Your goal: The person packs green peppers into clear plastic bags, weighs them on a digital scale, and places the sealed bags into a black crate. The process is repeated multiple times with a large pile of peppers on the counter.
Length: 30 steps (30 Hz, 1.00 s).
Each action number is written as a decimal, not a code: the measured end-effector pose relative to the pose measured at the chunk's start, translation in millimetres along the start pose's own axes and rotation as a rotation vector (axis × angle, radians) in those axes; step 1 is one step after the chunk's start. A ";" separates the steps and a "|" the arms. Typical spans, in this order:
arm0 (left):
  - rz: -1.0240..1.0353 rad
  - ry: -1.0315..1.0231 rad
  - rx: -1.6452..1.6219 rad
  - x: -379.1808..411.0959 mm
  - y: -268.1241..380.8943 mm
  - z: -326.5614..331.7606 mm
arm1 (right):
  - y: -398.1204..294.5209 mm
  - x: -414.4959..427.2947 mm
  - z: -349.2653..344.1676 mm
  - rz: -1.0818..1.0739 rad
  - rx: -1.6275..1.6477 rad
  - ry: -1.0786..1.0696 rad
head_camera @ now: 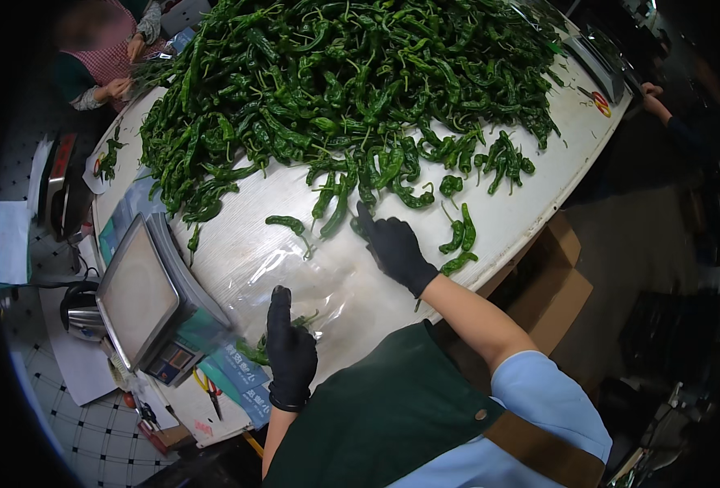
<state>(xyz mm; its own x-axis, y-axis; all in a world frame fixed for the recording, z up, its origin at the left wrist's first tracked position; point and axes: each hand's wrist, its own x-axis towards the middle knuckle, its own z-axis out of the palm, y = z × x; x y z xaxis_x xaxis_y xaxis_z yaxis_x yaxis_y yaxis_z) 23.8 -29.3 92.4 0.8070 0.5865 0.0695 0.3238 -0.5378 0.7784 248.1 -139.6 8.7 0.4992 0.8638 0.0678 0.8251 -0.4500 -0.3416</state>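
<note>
My left hand (pixel 290 357), in a black glove, is at the near end of a clear plastic bag (pixel 341 277) and its curled fingers grip the film. Several green peppers (pixel 253 352) show beside and behind this hand, seemingly inside the bag. Farther up the white table (pixel 506 219), my gloved right hand (pixel 398 251) reaches to the front of a large pile of green peppers (pixel 335 79). Its index finger is stretched out against one pepper (pixel 367 194), and another shows partly under the fingers. The palm is hidden. A single curved pepper (pixel 288 224) lies between the hands and the pile.
A weighing scale (pixel 140 293) stands at left, near blue printed bags (pixel 244 375) and yellow-handled scissors (pixel 207 387). Red-handled scissors (pixel 599 102) lie at far right. A co-worker's hands (pixel 119 88) are at upper left, another person's hand (pixel 654 97) at right. A cardboard box (pixel 558 287) sits below the edge.
</note>
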 end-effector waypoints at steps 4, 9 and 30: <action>-0.037 -0.008 -0.054 1.2 -0.6 -0.8 | -10.8 -13.6 -15.7 -0.084 0.240 0.048; -0.057 0.000 -0.090 2.2 -3.2 -3.0 | 40.2 43.6 -32.6 0.236 0.284 0.482; -0.068 -0.031 -0.072 7.4 -5.3 -2.8 | 40.6 51.4 -11.4 0.156 0.097 0.253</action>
<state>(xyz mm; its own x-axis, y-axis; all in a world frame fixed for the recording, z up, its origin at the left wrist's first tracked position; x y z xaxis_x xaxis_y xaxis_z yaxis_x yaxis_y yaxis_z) 26.6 -20.4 90.6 0.7993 0.6009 -0.0036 0.3433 -0.4518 0.8234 310.2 -116.0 9.0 0.6777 0.6970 0.2344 0.7104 -0.5383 -0.4533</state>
